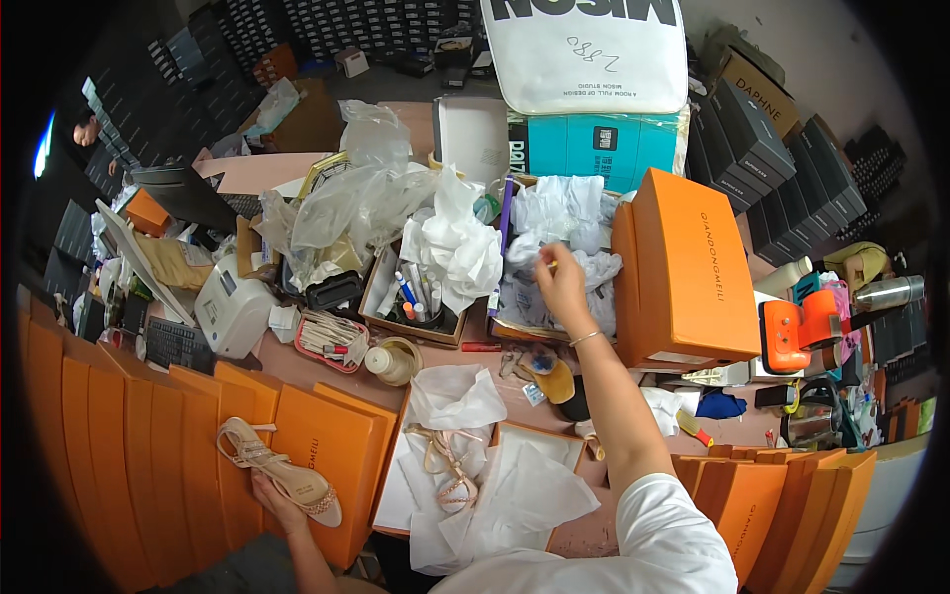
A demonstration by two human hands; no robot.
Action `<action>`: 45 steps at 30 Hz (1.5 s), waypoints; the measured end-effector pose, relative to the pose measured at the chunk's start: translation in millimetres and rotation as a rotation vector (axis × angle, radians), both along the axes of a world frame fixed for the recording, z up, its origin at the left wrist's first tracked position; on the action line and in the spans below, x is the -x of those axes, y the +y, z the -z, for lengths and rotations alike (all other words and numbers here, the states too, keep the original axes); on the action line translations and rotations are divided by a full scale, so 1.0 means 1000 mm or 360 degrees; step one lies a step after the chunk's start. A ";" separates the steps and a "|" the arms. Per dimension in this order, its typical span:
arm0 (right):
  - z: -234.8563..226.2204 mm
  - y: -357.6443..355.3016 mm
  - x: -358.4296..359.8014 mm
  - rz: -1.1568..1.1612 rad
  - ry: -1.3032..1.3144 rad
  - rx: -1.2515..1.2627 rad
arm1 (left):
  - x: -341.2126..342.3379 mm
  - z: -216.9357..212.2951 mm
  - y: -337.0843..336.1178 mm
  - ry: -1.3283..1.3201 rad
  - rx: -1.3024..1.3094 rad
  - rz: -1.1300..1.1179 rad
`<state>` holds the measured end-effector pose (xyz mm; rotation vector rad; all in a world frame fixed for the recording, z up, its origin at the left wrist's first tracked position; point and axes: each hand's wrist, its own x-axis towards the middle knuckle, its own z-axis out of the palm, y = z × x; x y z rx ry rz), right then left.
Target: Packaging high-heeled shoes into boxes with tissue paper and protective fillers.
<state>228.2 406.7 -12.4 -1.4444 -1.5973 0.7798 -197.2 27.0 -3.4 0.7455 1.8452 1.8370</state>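
Note:
At the left, my left hand (278,498) is closed round the sole of a beige strappy sandal (297,482), in front of a row of orange shoe boxes. My right hand (561,281) reaches far out over a carton of crumpled white paper wads (584,203); its fingers are pinched together at one of the wads, partly hidden by the hand. Close to my body, an open shoe box (394,495) lies lined with white tissue paper (529,495). In it rests the other sandal (454,487), with a white wad in its front part.
Orange shoe boxes (698,267) are stacked right of the carton, and others (742,505) stand at the lower right. A box of pens (421,297), a pink basket (330,342), a tape roll (396,360) and a white printer (230,309) crowd the left side.

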 end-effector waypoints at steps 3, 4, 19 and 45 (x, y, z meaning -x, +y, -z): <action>0.014 -0.004 -0.003 -0.0230 -0.0584 -0.0019 | 0.003 0.001 0.001 0.0029 0.0001 0.0070; 0.025 -0.004 -0.005 -0.0254 -0.0776 -0.0122 | 0.002 0.000 0.001 0.0032 0.0002 0.0084; 0.061 0.030 0.009 -0.0203 -0.1196 0.0303 | -0.006 -0.008 0.009 0.0033 -0.0043 0.0072; -0.004 -0.071 -0.059 0.0099 -0.1248 0.0052 | -0.007 -0.009 0.007 0.0022 -0.0050 0.0073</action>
